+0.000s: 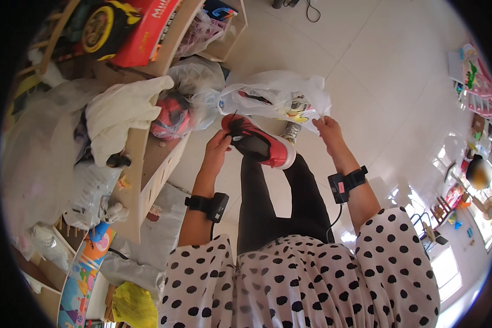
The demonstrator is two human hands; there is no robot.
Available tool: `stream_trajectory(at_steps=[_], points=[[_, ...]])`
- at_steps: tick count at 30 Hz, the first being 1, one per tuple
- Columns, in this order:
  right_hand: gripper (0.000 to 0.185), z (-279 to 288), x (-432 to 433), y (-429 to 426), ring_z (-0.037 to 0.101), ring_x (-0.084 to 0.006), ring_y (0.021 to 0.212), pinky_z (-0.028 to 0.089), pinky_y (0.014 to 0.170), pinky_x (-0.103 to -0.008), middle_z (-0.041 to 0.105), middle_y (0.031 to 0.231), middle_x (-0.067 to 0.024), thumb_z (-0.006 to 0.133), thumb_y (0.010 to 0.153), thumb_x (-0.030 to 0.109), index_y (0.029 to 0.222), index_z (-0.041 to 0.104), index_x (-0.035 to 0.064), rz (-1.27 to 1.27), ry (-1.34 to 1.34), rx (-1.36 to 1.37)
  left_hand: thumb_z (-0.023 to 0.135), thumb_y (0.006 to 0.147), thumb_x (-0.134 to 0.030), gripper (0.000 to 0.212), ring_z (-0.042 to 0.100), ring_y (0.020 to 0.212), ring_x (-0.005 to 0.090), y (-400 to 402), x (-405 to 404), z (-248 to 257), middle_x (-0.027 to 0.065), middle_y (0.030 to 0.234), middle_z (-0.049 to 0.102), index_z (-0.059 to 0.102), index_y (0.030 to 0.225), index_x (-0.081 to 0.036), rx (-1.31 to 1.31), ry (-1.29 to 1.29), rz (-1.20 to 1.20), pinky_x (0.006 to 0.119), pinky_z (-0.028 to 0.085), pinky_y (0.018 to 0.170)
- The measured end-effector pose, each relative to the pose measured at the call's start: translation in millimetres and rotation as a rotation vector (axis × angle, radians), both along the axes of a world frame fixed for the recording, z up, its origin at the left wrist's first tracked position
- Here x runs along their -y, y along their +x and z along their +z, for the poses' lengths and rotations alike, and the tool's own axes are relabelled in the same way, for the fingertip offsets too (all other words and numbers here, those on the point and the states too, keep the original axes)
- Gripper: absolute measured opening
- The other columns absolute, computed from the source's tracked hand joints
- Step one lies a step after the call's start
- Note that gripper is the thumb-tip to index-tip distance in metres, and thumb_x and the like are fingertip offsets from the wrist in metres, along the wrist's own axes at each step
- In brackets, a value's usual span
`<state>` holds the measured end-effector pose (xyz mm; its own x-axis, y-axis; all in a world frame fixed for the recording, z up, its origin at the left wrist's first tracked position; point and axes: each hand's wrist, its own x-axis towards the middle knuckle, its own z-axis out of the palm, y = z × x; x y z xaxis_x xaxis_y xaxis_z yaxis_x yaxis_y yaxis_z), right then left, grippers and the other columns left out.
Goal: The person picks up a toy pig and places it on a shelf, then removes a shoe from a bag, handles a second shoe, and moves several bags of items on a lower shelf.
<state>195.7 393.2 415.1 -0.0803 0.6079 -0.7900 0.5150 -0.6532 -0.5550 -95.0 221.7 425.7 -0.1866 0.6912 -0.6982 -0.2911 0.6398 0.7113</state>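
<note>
My left hand (219, 144) grips a red and black sneaker (275, 151) with a white sole by the laces or tongue near its toe. The shoe's opening faces up, above my legs. With its fingertips, my right hand (327, 128) pinches the edge of a translucent white plastic bag (307, 88). Inside the bag, a red and black item and a yellow and white item show through the plastic. Each forearm wears a black strap with a small box. A grey laced shoe (292, 132) shows beneath the held sneaker.
On the left, a wooden shelf unit (136, 192) bears a white cloth (121, 117), and a bagged red and black item (172, 117) lies beside it. A red box (141, 35) sits higher up. Tiled floor (365, 94) extends beyond the bag. Another person appears at the far right.
</note>
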Motion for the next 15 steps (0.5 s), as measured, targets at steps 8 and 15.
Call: stream_trajectory(at_steps=[8,15], points=[[0.022,-35,4,45,0.039,-0.0058,0.056,0.032,0.050,-0.0254,0.046,0.062,0.0031,0.063,0.080,0.023,0.072,0.053,0.0040,0.034,-0.048,0.096,0.047,0.089,-0.010,0.017,0.048,0.078,0.0063,35,-76,-75,-0.0025,0.085,0.053,0.056,0.101,-0.003,0.118,0.080,-0.193,0.019,0.039,0.068],[0.019,-64,23,73,0.036,-0.0039,0.056,0.030,0.048,-0.0240,0.043,0.059,0.0044,0.063,0.080,0.018,0.072,0.051,0.0051,0.062,0.069,0.131,0.051,0.086,-0.011,0.017,0.050,0.077,0.0113,81,-134,-141,0.0017,0.081,0.055,0.058,0.099,-0.002,-0.078,0.208,-0.372,0.025,0.041,0.071]])
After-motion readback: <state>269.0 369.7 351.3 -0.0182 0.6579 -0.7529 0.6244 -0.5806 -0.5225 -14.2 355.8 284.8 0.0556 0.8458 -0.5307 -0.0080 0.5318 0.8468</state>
